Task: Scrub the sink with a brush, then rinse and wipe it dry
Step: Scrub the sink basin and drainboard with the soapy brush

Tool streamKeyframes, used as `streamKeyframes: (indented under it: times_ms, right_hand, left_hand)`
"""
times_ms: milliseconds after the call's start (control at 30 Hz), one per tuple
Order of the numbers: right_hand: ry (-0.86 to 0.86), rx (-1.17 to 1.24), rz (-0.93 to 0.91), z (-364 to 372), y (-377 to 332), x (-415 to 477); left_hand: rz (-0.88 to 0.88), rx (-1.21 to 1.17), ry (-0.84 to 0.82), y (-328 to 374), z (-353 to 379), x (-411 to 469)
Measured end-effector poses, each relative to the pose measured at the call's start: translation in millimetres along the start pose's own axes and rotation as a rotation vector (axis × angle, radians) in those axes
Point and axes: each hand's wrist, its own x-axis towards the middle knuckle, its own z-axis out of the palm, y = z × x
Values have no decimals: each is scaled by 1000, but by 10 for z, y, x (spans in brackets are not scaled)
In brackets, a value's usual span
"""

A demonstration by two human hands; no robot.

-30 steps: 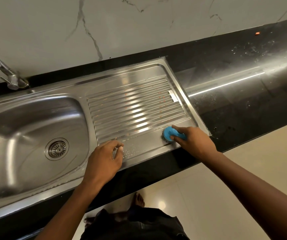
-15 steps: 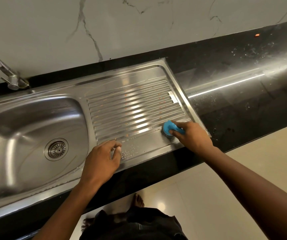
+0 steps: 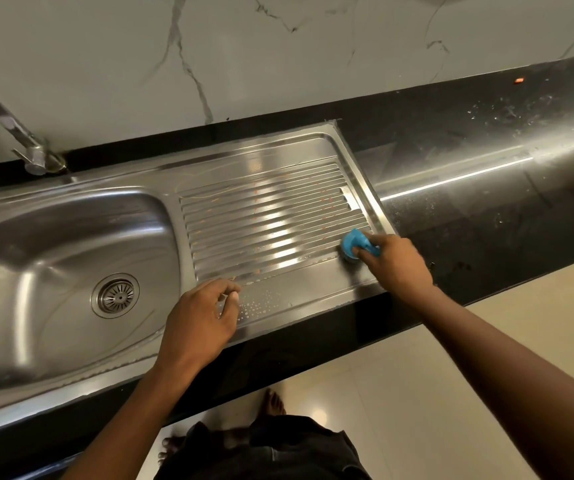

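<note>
Sink [image 3: 71, 244]: brushed stainless steel, glossy, smooth bowl. Drainboard [image 3: 268, 216] left of the gripped brush [image 3: 356, 244]: same steel, ribbed, streaky glare, orange specks, droplets near the front edge. Brush: smooth blue plastic, semi-gloss. Counter [image 3: 486, 188] right of the grip: polished black stone, mirror-glossy, white speckling. Wall [image 3: 278, 57]: veined marble-look, satin. Tap [image 3: 19, 133]: bright metal.

brush [image 3: 354, 242]: blue, round, pressed on drainboard's right front corner | sink [image 3: 71, 344]: stainless steel, basin left, ribbed drainboard right, wet droplets
</note>
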Motion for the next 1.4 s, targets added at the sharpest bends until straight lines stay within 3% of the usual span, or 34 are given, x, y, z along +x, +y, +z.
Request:
streamKeyframes:
  times_ms: [267, 400, 600, 800, 1033, 1233, 1400]
  right_hand:
    - [-167, 13, -186, 480, -537, -418]
    - [-192, -53, -123, 202, -249, -435]
    - [-74, -144, 44, -335, 305, -264]
    - [-3, -27, 83, -170, 378, -362]
    - [-106, 66, -119, 549, -533, -660]
    - [-139, -90, -335, 1139, -1553, -637]
    - [-126, -188, -385, 1268, -1703, -533]
  left_hand:
    - [4, -6, -11, 1, 23, -20]
    - [14, 0, -6, -23, 35, -16]
    - [6, 5, -22, -64, 51, -53]
    - [-7, 14, -23, -93, -27, -155]
    - [-33, 26, 39, -192, -213, -248]
    - [-51, 43, 104, -386, -419, -360]
    - [-79, 42, 97, -579, -592, -388]
